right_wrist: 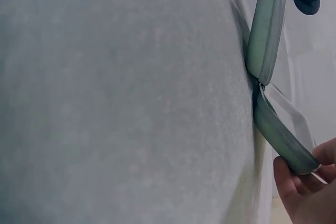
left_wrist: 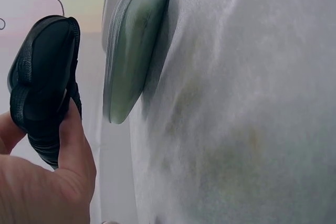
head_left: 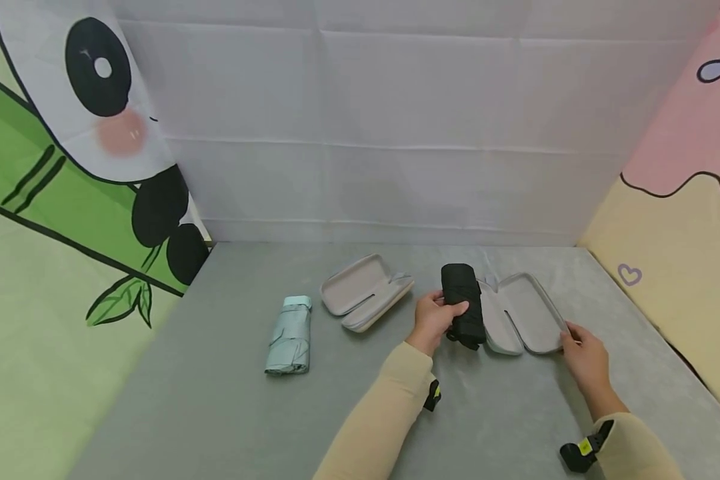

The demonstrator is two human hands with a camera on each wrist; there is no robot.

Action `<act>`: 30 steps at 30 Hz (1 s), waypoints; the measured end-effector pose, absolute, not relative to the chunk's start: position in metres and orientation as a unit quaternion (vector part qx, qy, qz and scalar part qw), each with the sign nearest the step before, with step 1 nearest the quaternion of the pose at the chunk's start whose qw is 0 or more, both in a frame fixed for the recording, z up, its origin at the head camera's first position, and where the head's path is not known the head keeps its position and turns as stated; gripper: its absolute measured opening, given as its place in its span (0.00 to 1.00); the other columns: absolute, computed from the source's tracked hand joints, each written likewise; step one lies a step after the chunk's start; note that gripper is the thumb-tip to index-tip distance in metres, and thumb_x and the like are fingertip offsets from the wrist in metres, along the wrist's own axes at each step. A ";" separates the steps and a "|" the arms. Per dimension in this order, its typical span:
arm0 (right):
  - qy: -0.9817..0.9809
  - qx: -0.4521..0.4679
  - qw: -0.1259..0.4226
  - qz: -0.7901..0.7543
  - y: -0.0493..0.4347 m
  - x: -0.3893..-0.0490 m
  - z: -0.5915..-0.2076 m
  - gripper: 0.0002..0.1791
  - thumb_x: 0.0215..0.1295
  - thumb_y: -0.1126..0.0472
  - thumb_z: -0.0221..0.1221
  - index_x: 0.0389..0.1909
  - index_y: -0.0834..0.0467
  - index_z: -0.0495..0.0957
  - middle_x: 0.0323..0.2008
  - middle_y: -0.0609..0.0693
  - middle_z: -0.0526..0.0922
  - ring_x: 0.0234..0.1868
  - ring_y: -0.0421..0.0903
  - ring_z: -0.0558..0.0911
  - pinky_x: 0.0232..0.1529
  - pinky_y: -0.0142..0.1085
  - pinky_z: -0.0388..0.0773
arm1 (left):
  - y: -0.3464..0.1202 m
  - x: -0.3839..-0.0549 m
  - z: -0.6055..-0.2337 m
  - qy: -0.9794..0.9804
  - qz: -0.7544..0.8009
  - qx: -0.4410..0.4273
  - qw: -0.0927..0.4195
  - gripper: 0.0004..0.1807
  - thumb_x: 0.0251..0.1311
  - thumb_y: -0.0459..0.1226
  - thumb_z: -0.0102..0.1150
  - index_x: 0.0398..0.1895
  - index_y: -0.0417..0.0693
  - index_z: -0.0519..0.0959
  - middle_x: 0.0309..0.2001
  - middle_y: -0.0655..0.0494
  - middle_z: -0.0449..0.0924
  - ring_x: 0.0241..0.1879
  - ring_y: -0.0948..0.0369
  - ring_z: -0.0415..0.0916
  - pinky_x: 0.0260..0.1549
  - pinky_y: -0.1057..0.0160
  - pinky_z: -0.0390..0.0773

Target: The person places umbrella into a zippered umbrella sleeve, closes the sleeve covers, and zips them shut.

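Note:
My left hand point(head_left: 433, 321) grips a black compact folding umbrella point(head_left: 463, 300), thumb across its near face. The umbrella is held lengthwise just left of an open zippered case point(head_left: 534, 313), overlapping the case's edge in the head view. This case has a pale grey lining and, in the right wrist view, a green outer shell point(right_wrist: 262, 38). At the case's right half, my right hand point(head_left: 589, 363) pinches the outer rim between thumb and fingers; that half tilts up from the table in the right wrist view.
Further left lies a second open case point(head_left: 360, 287) with a pale lining. Beside it is a light teal folded umbrella point(head_left: 289, 337). Everything rests on a grey cloth-covered table point(head_left: 228, 413), with a white sheet point(head_left: 396, 133) behind and printed cloths at both sides.

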State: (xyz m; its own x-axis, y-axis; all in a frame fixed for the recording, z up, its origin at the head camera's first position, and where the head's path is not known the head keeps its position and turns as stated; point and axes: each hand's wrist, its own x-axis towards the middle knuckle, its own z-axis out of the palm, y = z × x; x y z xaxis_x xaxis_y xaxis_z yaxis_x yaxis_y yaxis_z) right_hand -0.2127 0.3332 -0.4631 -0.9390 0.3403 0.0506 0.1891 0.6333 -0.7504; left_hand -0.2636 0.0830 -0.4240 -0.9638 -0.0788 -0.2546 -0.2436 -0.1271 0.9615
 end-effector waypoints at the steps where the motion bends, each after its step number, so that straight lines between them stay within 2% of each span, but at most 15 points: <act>1: -0.900 -0.148 0.090 0.401 0.334 -0.212 -0.463 0.26 0.73 0.57 0.41 0.62 0.72 0.64 0.51 0.71 0.72 0.40 0.53 0.78 0.28 0.30 0.72 | 0.084 -0.263 -0.424 0.657 0.742 -0.123 0.057 0.25 0.46 0.32 0.71 0.51 0.39 0.76 0.36 0.53 0.76 0.33 0.59 0.75 0.30 0.62 0.76; 3: -0.900 -0.151 0.083 0.400 0.335 -0.211 -0.462 0.27 0.73 0.56 0.40 0.62 0.72 0.63 0.52 0.70 0.71 0.46 0.59 0.75 0.29 0.32 0.71 | 0.085 -0.263 -0.424 0.656 0.742 -0.125 0.061 0.25 0.47 0.33 0.71 0.51 0.40 0.75 0.37 0.53 0.76 0.33 0.59 0.75 0.31 0.62 0.76; 5: -0.901 -0.152 0.081 0.399 0.335 -0.211 -0.461 0.27 0.73 0.56 0.40 0.62 0.72 0.63 0.53 0.70 0.71 0.47 0.61 0.73 0.29 0.32 0.70 | 0.086 -0.262 -0.423 0.656 0.741 -0.128 0.067 0.26 0.48 0.34 0.71 0.52 0.40 0.75 0.39 0.53 0.75 0.34 0.58 0.74 0.33 0.61 0.76; 11: -0.901 -0.150 0.091 0.396 0.332 -0.211 -0.458 0.25 0.72 0.58 0.42 0.61 0.73 0.65 0.52 0.70 0.72 0.47 0.60 0.74 0.30 0.32 0.70 | 0.088 -0.262 -0.420 0.650 0.746 -0.131 0.070 0.27 0.48 0.34 0.71 0.53 0.40 0.74 0.40 0.52 0.75 0.35 0.58 0.74 0.34 0.60 0.76; 19: -0.899 -0.159 0.095 0.396 0.333 -0.211 -0.457 0.24 0.72 0.59 0.42 0.60 0.72 0.66 0.51 0.69 0.73 0.46 0.58 0.74 0.29 0.31 0.70 | 0.097 -0.262 -0.419 0.648 0.748 -0.131 0.064 0.25 0.45 0.33 0.72 0.49 0.39 0.76 0.36 0.53 0.78 0.31 0.59 0.75 0.28 0.62 0.76; 30: -0.899 -0.154 0.094 0.399 0.334 -0.211 -0.459 0.24 0.72 0.59 0.43 0.59 0.73 0.67 0.51 0.69 0.73 0.44 0.56 0.75 0.26 0.27 0.70 | 0.107 -0.258 -0.417 0.646 0.748 -0.135 0.066 0.28 0.45 0.32 0.72 0.52 0.39 0.74 0.38 0.52 0.77 0.33 0.59 0.75 0.32 0.60 0.77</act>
